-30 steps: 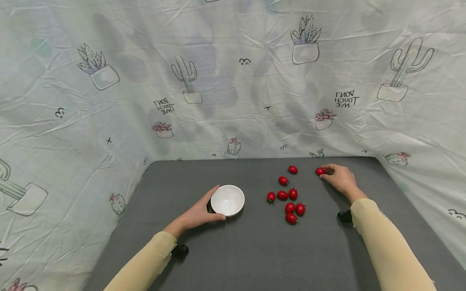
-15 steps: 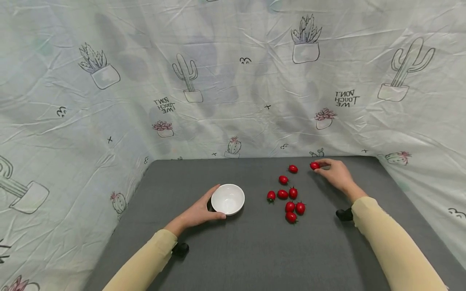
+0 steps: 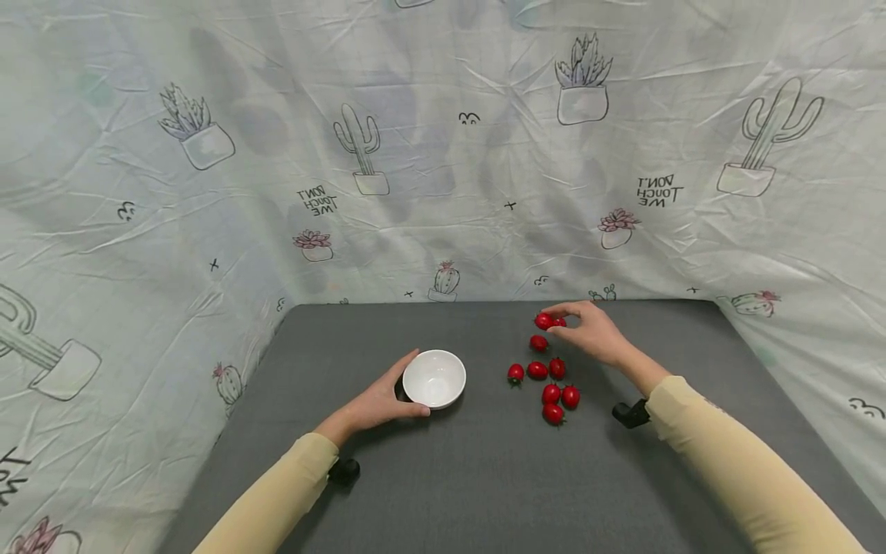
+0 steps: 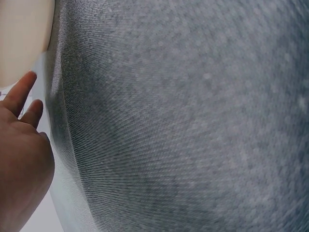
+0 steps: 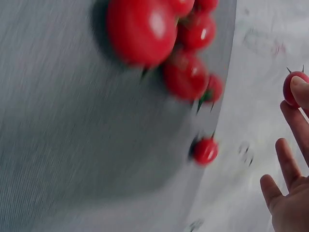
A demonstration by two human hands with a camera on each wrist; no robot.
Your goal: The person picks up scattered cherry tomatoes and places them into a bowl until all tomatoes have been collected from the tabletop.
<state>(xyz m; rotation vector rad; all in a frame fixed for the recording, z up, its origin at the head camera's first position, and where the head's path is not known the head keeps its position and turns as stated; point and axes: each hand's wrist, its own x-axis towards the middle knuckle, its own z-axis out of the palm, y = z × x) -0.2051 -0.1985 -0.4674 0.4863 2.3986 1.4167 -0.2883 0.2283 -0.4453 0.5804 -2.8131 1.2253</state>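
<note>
A small white bowl [image 3: 434,379] stands on the grey table, left of the tomatoes. My left hand [image 3: 377,402] holds it from the left, thumb on the near side and fingers round the far side. In the left wrist view the fingertips lie by the pale bowl [image 4: 21,38]. Between thumb and index finger, my right hand [image 3: 591,332] pinches a red cherry tomato [image 5: 291,91] above the table. Its other fingers spread out in the right wrist view. Behind the held one, another cherry tomato [image 3: 560,323] is partly hidden by the hand.
Several cherry tomatoes [image 3: 537,371] lie loosely grouped right of the bowl, some touching. The table [image 3: 457,485] runs back to a cloth backdrop [image 3: 443,154] printed with cactus drawings. Each wrist bears a black device, such as the right one [image 3: 630,414].
My right hand has carried the pinched tomato leftward from the table's far right, now in front of the rearmost loose tomato. The left hand and the bowl have stayed in place.
</note>
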